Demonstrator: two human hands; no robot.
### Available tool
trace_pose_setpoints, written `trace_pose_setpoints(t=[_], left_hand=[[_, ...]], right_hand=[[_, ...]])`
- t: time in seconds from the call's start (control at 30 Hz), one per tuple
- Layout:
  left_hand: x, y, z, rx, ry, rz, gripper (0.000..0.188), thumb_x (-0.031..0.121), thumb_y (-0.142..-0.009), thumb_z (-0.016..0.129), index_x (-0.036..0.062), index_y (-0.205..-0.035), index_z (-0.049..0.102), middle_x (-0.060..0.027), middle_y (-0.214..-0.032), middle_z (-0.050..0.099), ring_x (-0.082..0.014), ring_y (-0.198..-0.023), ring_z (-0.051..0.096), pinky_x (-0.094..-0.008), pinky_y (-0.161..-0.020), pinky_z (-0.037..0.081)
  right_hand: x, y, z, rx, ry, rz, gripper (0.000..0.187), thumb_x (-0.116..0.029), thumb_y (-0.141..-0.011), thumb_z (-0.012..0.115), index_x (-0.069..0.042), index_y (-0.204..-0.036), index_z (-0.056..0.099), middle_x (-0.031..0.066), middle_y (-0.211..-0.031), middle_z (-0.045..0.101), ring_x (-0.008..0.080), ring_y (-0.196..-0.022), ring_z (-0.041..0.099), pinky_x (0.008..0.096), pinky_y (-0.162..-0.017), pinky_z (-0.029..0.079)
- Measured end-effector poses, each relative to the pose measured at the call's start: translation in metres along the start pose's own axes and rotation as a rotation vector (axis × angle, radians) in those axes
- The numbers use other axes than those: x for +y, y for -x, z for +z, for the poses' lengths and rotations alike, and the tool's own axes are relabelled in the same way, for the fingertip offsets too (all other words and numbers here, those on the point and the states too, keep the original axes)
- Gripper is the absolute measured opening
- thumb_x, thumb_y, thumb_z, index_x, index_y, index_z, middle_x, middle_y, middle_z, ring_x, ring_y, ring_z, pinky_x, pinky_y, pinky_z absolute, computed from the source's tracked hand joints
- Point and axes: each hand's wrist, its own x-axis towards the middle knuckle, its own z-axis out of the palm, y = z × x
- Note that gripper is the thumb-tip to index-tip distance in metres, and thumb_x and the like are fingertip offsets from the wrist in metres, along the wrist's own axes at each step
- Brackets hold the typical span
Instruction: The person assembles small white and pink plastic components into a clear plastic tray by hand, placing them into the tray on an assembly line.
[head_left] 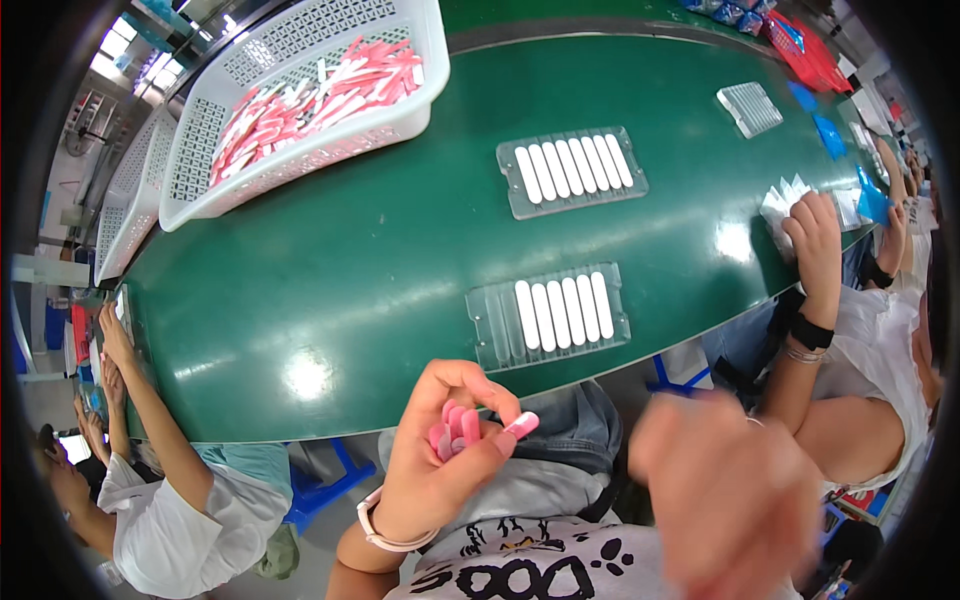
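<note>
My left hand (415, 490) is closed around several small rounded strips, pink with paler sides, like little nail files. One pink strip (522, 425) is pinched between thumb and forefinger, its end pointing right; the others are bunched in the curled fingers. Lower right, my right hand (725, 490) is smeared by motion, so its fingers and anything in them cannot be made out. Just beyond my left hand lies a clear slotted plastic tray (492, 320), with white strips (564, 312) side by side in its middle and right. Farther off, a second clear tray (512, 206) carries a row of white strips (575, 168).
A white basket (400, 122) heaped with pink and white strips (320, 100) stands at the far left of the green table (400, 260). Another ridged tray (750, 108) lies far right. A co-worker's hand (815, 235) touches small packets there; another person sits at left.
</note>
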Motion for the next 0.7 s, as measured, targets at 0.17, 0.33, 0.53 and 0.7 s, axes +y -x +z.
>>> trace_pose_setpoints(t=[0.17,0.33,0.53,0.7], left_hand=[[0.013,-0.001,-0.005,-0.035,-0.027,0.064,0.034,-0.014,-0.082,0.052,0.0052,-0.107,0.038,-0.0066,-0.093,0.054,-0.0044,-0.076,0.047,-0.0192,-0.069,0.043],[0.011,-0.005,-0.012,-0.077,-0.049,0.081,0.035,-0.012,-0.083,0.053,0.0047,-0.109,0.037,-0.0082,-0.096,0.054,-0.0063,-0.081,0.049,-0.0216,-0.069,0.043],[0.01,-0.009,-0.023,-0.003,-0.002,0.038,0.03,-0.009,-0.084,0.056,0.0043,-0.107,0.041,-0.007,-0.093,0.057,-0.0069,-0.081,0.05,-0.0198,-0.066,0.042],[0.007,-0.013,-0.023,0.019,-0.061,0.083,0.027,-0.007,-0.086,0.057,0.0043,-0.105,0.043,-0.0061,-0.091,0.057,-0.0061,-0.076,0.051,-0.019,-0.063,0.041]], right_hand=[[0.019,0.022,0.02,-0.007,-0.363,0.251,0.018,-0.001,-0.074,0.068,-0.002,-0.092,0.07,0.0109,-0.09,0.064,0.018,-0.075,0.058,0.0284,-0.065,0.046],[0.026,0.026,0.028,-0.065,-0.402,0.161,0.017,0.0,-0.07,0.074,-0.003,-0.087,0.07,0.0069,-0.082,0.065,0.0163,-0.07,0.059,0.0272,-0.063,0.046],[0.039,0.031,0.027,0.038,-0.391,0.181,0.022,0.0,-0.069,0.075,-0.004,-0.09,0.07,0.0068,-0.079,0.064,0.0182,-0.065,0.058,0.028,-0.06,0.044],[0.04,0.034,0.031,0.057,-0.396,0.218,0.02,-0.002,-0.068,0.076,-0.005,-0.088,0.07,0.0061,-0.08,0.065,0.0181,-0.067,0.059,0.0287,-0.061,0.044]])
